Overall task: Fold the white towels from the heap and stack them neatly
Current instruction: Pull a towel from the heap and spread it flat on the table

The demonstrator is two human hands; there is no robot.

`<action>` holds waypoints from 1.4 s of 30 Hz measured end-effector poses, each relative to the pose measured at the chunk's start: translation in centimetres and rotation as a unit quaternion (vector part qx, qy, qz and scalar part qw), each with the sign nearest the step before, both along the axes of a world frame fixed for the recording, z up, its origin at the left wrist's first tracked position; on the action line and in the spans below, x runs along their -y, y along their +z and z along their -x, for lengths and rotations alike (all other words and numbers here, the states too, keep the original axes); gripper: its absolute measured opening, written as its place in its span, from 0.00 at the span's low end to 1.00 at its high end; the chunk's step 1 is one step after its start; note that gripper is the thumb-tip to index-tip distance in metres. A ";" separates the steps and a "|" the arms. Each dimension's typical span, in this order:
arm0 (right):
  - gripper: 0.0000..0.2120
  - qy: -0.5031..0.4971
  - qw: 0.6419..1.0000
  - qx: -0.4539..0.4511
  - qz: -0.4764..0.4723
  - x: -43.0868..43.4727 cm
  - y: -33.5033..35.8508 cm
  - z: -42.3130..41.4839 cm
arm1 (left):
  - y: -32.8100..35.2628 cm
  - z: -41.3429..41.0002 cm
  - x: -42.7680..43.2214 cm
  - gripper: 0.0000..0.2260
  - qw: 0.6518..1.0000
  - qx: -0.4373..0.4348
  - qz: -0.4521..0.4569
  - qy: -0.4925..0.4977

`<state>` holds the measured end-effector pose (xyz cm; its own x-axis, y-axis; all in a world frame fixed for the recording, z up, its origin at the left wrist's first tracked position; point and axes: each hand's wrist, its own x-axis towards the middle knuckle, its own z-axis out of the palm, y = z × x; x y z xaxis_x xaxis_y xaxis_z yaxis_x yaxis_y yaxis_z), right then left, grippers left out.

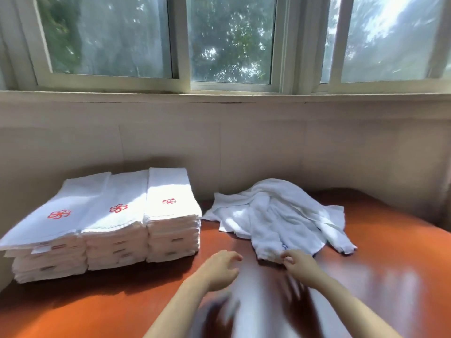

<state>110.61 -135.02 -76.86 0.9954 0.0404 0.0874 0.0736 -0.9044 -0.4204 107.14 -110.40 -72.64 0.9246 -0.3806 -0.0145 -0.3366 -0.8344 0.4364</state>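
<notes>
A loose heap of white towels [278, 213] lies on the glossy red-brown table [390, 259], right of centre. My right hand [296, 261] pinches the near corner of a towel from the heap. My left hand [220, 268] hovers over the table just left of that corner, fingers loosely curled and holding nothing. Three stacks of folded white towels [107, 225] with red flower emblems stand side by side at the left, against the wall.
A beige wall [244, 142] runs behind the table, with a window sill and sliding windows [219, 45] above. Bare tabletop stretches between the stacks and the heap and along the near edge.
</notes>
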 end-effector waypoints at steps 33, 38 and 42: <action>0.05 0.108 0.985 0.024 0.136 -1.8 -3.2 7.6 | -6.6 3.6 4.6 0.17 0.959 0.127 -0.220 0.123; 0.14 0.105 0.961 -0.102 -0.236 -2.4 -0.4 9.7 | -5.9 5.5 7.2 0.18 0.972 0.164 -0.158 0.061; 0.12 0.123 0.882 -0.166 -0.422 -1.2 0.2 11.2 | -4.9 5.9 7.7 0.14 0.994 0.092 0.007 0.066</action>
